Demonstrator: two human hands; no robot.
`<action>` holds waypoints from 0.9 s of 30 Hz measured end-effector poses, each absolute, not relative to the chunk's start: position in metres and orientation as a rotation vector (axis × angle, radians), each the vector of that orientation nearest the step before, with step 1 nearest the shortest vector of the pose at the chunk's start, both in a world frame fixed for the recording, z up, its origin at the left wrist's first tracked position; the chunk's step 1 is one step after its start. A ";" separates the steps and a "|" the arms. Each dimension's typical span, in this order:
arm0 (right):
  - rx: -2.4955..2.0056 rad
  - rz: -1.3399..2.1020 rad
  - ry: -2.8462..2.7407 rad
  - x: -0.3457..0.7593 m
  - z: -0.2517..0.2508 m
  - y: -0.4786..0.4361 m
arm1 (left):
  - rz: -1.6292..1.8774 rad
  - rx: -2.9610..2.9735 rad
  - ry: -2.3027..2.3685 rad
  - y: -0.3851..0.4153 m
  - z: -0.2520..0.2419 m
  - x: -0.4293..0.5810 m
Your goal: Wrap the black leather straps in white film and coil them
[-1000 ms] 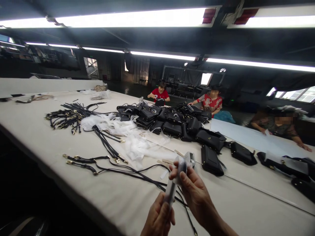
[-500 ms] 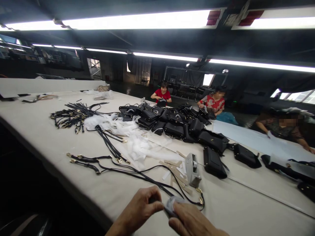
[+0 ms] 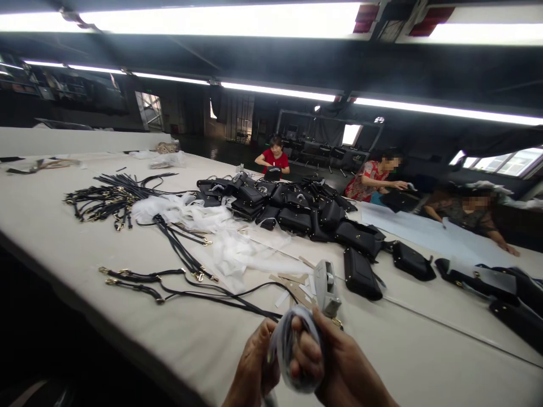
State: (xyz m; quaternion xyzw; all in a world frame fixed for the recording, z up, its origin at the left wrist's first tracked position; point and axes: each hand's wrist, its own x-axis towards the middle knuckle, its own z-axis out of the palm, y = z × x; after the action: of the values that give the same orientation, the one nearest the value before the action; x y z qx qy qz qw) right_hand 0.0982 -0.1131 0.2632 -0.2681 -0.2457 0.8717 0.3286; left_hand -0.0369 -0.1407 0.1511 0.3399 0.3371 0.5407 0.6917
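One wrapped coil [image 3: 283, 346] is held on the near side of the grey dispenser [image 3: 326, 289]; left hand [image 3: 253, 359], nearly closed, pinches its edge; right hand [image 3: 339, 359] curls fingers through its loop; likely light, soft, slippery; best gripped by its rim.

A handbag workshop, by the look of it — black handbags [image 3: 294, 221] lie heaped along a broad pale bench [image 3: 424, 356], with bundled black straps [image 3: 181, 247] bearing gold-coloured clasps [image 3: 200, 277] and crumpled white wrapping [image 3: 233, 254] nearby. Three people [image 3: 272, 160] are on its far side, and long fluorescent lights [image 3: 220, 21] run under the dark ceiling [image 3: 203, 59].
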 end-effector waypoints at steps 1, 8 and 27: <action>-0.662 2.222 -0.589 0.096 0.270 -0.109 | 1.236 0.771 0.740 -0.142 0.153 -0.033; -0.745 1.558 -1.081 0.096 0.274 -0.092 | 1.155 0.978 0.703 -0.152 0.147 -0.011; -0.960 0.394 -2.817 0.117 0.179 -0.088 | 0.762 1.419 1.144 -0.136 0.169 -0.099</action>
State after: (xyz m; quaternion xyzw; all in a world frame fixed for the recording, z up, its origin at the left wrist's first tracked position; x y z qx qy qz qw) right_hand 0.1168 -0.0885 0.1786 -0.3189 -0.9362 0.1308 0.0696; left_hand -0.0986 -0.1356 0.1685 0.5995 0.4835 0.3221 0.5505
